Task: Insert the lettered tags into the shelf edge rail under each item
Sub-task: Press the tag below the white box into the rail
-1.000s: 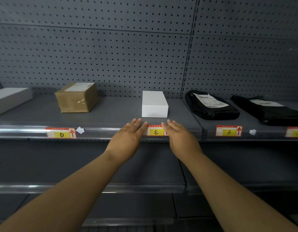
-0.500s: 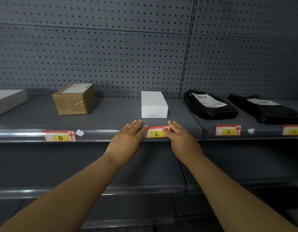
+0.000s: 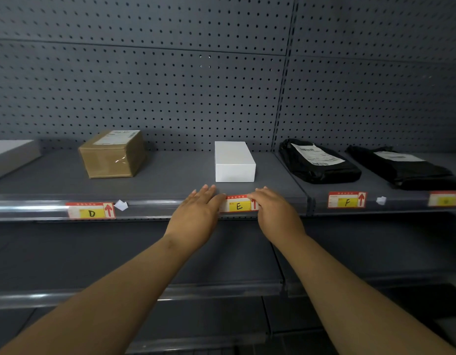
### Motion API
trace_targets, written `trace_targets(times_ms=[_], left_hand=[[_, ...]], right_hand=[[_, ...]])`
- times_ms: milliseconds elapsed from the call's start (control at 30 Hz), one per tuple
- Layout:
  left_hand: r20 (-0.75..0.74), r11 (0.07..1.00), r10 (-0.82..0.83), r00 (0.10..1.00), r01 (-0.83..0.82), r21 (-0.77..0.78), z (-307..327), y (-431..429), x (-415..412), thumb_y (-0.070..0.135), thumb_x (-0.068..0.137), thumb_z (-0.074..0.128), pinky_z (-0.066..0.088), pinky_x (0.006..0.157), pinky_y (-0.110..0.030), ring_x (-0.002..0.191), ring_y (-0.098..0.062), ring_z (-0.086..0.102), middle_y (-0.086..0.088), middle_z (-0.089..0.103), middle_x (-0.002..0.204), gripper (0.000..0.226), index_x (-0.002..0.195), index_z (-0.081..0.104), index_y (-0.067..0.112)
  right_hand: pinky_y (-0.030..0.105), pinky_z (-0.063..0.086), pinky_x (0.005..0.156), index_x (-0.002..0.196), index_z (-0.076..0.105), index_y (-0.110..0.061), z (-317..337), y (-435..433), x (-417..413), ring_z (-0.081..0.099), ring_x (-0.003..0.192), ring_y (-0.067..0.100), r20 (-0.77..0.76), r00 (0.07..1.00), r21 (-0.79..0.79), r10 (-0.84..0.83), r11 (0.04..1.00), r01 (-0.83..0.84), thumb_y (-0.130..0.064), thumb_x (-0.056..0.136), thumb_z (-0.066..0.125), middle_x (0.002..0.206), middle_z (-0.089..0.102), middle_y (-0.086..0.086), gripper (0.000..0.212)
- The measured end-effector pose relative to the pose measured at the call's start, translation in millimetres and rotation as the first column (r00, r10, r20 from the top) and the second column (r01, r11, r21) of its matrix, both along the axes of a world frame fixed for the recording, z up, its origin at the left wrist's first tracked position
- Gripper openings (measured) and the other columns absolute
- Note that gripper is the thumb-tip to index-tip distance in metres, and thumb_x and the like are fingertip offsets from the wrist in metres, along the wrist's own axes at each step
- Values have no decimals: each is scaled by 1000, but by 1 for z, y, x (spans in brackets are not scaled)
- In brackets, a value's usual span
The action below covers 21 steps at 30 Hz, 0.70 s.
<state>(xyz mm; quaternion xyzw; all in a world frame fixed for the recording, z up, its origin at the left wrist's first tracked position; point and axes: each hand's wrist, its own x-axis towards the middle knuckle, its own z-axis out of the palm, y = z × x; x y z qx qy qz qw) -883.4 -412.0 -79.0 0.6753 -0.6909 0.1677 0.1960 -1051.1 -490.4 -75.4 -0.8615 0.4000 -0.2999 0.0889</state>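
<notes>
At the far left of the shelf [image 3: 55, 180] lies a pale grey box [image 3: 9, 156], cut off by the edge of the view. Next along sits a brown cardboard box [image 3: 112, 153] with a shipping label on top; under it the D tag [image 3: 91, 210] sits in the clear edge rail [image 3: 150, 204], and a small scrap of white paper [image 3: 121, 204] rests on the rail just to its right. The left hand [image 3: 196, 213] lies palm down against the rail, fingers extended and close together, the thumb touching the left end of the E tag [image 3: 238, 204]. That tag is in the rail directly below the white box [image 3: 234, 162]. The right hand [image 3: 278, 213] is also palm down, fingers flat and close together, covering the tag's right end over its red arrow; neither hand pinches anything. Past a joint in the shelving, a black bag [image 3: 319, 162] with a white label lies above the F tag [image 3: 347, 200], with another white scrap [image 3: 381, 200] just beside it. A second black bag [image 3: 406, 167] lies farther right above a blurred tag [image 3: 444, 199] whose letter cannot be read. A grey perforated panel [image 3: 170, 85] backs the whole shelf.
</notes>
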Motion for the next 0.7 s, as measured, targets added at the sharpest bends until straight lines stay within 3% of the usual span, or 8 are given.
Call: trace_targets(times_ms=[100,167,367,567,700], left_hand=[[11,1000,1,1000,-1,-3,1,-1,0,18,96,44,10,114,-32,139,-24,22,-8,27,151,44,139,33,22],[27,1000,6,1000,-6,0,0,-1,0,16,96,44,11,114,-33,139,-24,21,-9,26,151,44,138,35,22],[51,1000,9,999,-9,4,-2,-2,2,13,95,44,10,114,-34,139,-25,20,-10,25,151,43,137,37,23],[50,1000,-10,999,10,-3,-2,-1,3,11,94,46,13,114,-35,138,-27,24,-12,28,150,43,135,40,21],[49,1000,-13,999,13,-1,-3,-1,4,10,93,47,15,113,-36,138,-28,25,-14,28,150,43,135,41,20]], right_hand=[[36,46,83,113,60,-12,7,1,2,52,111,26,-20,1000,-1,-20,1000,20,9,82,42,117,59,8,42],[34,46,80,112,61,-12,10,1,2,54,103,26,-54,998,15,-28,999,29,9,81,41,116,58,7,42],[32,44,87,117,61,-13,15,2,2,51,112,26,-124,992,29,-34,999,38,9,82,40,129,52,6,46],[36,36,107,122,58,-13,13,2,0,40,132,24,-100,995,66,-24,997,30,8,85,41,142,45,9,46],[34,34,108,122,58,-11,16,4,-1,39,133,23,-106,994,66,-17,998,24,7,86,42,143,44,10,44]])
